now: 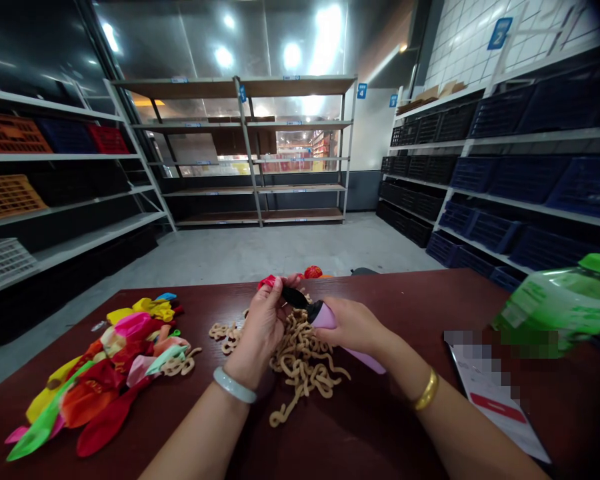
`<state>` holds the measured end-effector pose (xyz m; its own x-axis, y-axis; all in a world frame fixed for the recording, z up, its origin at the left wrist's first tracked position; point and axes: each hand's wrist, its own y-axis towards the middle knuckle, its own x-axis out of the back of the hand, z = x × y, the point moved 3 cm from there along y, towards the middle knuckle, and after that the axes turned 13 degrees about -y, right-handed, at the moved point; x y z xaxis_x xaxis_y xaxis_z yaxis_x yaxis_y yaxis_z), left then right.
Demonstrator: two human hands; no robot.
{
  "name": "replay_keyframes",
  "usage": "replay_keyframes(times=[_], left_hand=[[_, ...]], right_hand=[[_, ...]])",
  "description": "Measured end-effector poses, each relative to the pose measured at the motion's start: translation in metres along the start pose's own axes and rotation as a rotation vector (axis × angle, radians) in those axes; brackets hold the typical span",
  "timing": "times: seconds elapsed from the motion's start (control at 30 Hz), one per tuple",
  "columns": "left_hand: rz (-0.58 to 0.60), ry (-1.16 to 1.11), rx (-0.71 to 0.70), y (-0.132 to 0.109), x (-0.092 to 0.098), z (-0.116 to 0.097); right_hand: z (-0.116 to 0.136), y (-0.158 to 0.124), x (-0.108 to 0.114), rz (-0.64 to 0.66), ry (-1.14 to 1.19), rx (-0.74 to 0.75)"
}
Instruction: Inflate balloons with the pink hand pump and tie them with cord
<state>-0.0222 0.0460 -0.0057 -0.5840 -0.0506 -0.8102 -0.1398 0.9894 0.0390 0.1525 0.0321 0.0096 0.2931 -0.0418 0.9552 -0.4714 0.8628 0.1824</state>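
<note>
My left hand (267,317) has its fingers closed around a small red rubbery piece, which looks like a balloon (266,283). The black tip of a lilac tool (325,316) meets those fingers. My right hand (353,323) is wrapped around the tool's lilac body, whose lower end shows under the wrist. Below both hands lies a heap of beige curly strands (300,370). To the left, a pile of flat, uninflated balloons (97,387) in several colours lies on the dark red table (380,433), with a few strands touching its edge.
A phone-like flat device (495,393) lies at the right, near a green-labelled bottle (560,303). Red and orange items (313,272) show at the table's far edge. Shelves with crates (500,173) line the right side, and more racks (253,153) stand across the floor.
</note>
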Motion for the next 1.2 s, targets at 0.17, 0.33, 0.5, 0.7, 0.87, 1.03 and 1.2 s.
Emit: replay_keyframes(times=[0.17,0.33,0.5,0.7,0.87,1.03,1.2], left_hand=[[0.067,-0.010,0.065,-0.010,-0.010,0.008],[0.100,-0.045,0.122,-0.014,-0.014,0.005],[0.177,-0.127,0.124,-0.015,-0.018,0.004],[0.180,-0.183,-0.016,-0.012,-0.018,0.007],[0.102,-0.234,-0.155,0.009,-0.001,-0.027],[0.047,-0.294,-0.303,0.032,0.030,-0.083],[0.042,-0.278,-0.364,0.031,0.031,-0.088]], right_hand=[[-0.001,0.001,0.000,-0.005,0.025,0.007],[-0.001,0.001,0.001,-0.020,0.041,0.026],[0.000,0.000,0.002,-0.002,0.083,0.044],[0.007,0.001,-0.005,0.009,0.137,0.069],[0.013,0.001,-0.017,-0.013,0.027,0.028],[0.012,0.005,-0.019,-0.040,-0.082,0.078],[-0.004,0.007,-0.019,0.004,-0.218,0.028]])
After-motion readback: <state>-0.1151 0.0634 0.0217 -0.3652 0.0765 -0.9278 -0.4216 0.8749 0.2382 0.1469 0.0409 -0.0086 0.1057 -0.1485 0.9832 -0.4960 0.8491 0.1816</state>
